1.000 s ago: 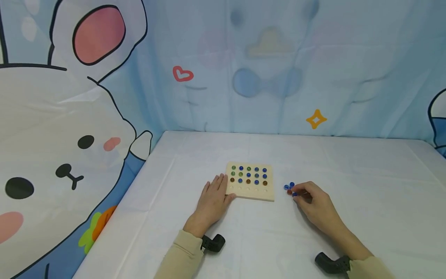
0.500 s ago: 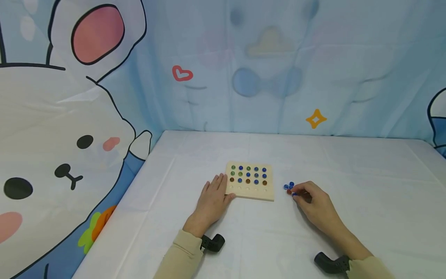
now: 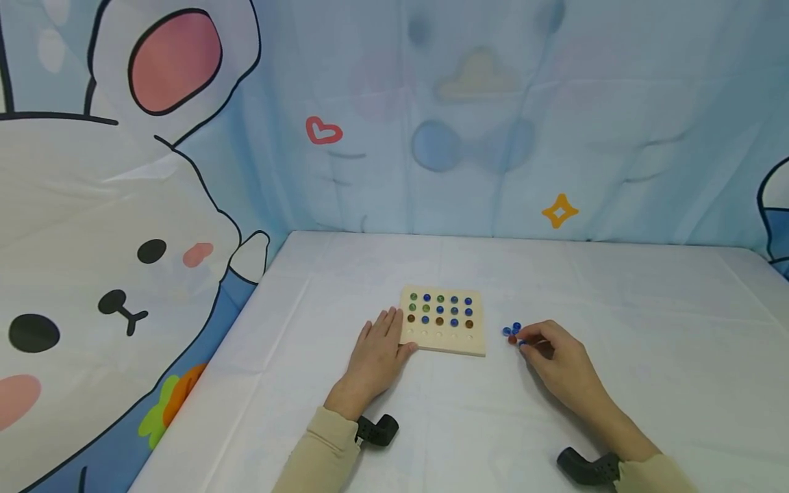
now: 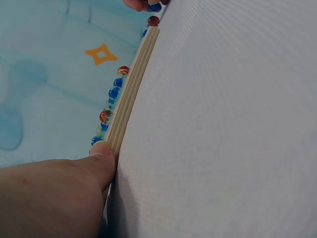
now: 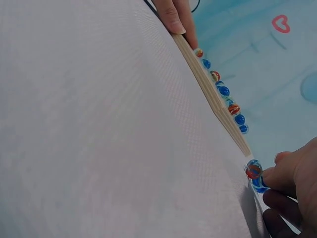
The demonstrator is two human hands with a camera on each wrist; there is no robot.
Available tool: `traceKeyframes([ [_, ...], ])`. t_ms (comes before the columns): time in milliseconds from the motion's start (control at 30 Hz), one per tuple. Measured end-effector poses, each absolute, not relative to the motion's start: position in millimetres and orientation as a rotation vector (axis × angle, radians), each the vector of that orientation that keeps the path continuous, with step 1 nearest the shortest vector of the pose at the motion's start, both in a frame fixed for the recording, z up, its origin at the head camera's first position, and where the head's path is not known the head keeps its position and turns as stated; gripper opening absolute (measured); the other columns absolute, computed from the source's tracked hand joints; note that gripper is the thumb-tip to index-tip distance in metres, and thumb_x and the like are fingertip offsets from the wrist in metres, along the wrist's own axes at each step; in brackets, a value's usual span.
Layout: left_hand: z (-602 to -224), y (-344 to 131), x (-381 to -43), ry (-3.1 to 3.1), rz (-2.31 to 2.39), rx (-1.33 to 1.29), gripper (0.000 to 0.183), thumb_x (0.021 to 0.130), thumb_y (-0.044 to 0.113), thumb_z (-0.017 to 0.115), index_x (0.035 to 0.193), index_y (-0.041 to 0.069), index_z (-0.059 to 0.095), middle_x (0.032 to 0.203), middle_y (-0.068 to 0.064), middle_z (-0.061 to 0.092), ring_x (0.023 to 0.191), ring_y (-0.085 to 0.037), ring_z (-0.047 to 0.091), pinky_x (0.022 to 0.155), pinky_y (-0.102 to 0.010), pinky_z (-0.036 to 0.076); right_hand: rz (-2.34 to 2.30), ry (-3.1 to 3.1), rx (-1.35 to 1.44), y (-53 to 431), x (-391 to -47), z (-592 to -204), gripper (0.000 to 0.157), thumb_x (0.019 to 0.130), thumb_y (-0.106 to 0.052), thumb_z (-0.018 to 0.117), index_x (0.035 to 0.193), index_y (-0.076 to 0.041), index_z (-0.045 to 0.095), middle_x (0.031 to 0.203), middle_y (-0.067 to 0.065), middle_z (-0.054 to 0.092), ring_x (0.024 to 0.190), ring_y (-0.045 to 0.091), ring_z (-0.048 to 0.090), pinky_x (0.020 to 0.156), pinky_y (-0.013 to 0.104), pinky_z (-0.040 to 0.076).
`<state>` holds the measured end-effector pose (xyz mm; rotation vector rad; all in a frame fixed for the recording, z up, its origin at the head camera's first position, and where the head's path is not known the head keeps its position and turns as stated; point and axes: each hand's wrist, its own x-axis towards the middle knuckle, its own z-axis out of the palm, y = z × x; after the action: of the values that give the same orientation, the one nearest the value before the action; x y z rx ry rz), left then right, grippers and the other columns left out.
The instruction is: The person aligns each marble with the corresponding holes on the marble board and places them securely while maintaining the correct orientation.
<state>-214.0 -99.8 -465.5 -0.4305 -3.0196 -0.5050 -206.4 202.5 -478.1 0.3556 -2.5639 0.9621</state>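
A pale wooden board (image 3: 446, 342) lies on the table, its three far rows of hollows filled with green, blue and brown-red glass marbles; the front row of hollows is bare. My left hand (image 3: 372, 366) rests against the board's left side with straight fingers, its thumb (image 4: 101, 153) at the near corner. Right of the board, my right hand (image 3: 562, 370) pinches a blue marble (image 4: 155, 8) between thumb and fingertips, low over the cloth. Just beside those fingertips sit a brown-red marble (image 3: 512, 339) and several blue marbles (image 3: 507, 331) in a small cluster.
White cloth (image 3: 666, 356) covers the table, with faint creases. A light blue printed curtain (image 3: 616, 123) hangs behind it, and a large cartoon figure (image 3: 74, 260) covers the left side. Black wrist mounts (image 3: 588, 467) sit at both sleeves.
Almost nothing moves; both hands hold their places, with only a slight shift of the right fingertips around the blue marble.
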Motion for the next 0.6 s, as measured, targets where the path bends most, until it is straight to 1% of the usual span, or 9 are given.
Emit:
traceKeyframes([
  [100,-465.7,-100.0,-214.0,-3.023,-0.508,-0.43,0.068,0.105,0.042,0.044,0.157,0.003,0.025,0.163,-0.013,0.028,0.152,-0.029,0.024,0.124,-0.048,0.021,0.971,-2.556,0.361,201.9,-205.8,-476.0,0.022,0.086,0.006,0.069,0.101,-0.01,0.066,0.1,0.003,0.066,0.088,0.0,0.054,0.072,0.007,0.046],
  [367,-465.2,-100.4,-214.3,-3.025,-0.52,-0.423,0.068,0.105,0.042,0.045,0.157,0.004,0.024,0.163,-0.013,0.027,0.152,-0.028,0.024,0.124,-0.047,0.021,1.011,-2.535,0.397,198.8,-207.9,-470.1,0.025,0.086,0.01,0.066,0.102,-0.009,0.066,0.1,0.003,0.066,0.092,0.004,0.058,0.076,0.004,0.046],
  [600,-465.0,-100.9,-214.2,-3.023,-0.523,-0.425,0.067,0.105,0.041,0.045,0.157,0.003,0.025,0.163,-0.014,0.028,0.152,-0.029,0.025,0.124,-0.048,0.021,1.023,-2.543,0.403,193.5,-213.0,-464.9,0.023,0.086,0.01,0.065,0.101,-0.008,0.067,0.1,0.002,0.065,0.091,0.006,0.058,0.075,0.006,0.047],
])
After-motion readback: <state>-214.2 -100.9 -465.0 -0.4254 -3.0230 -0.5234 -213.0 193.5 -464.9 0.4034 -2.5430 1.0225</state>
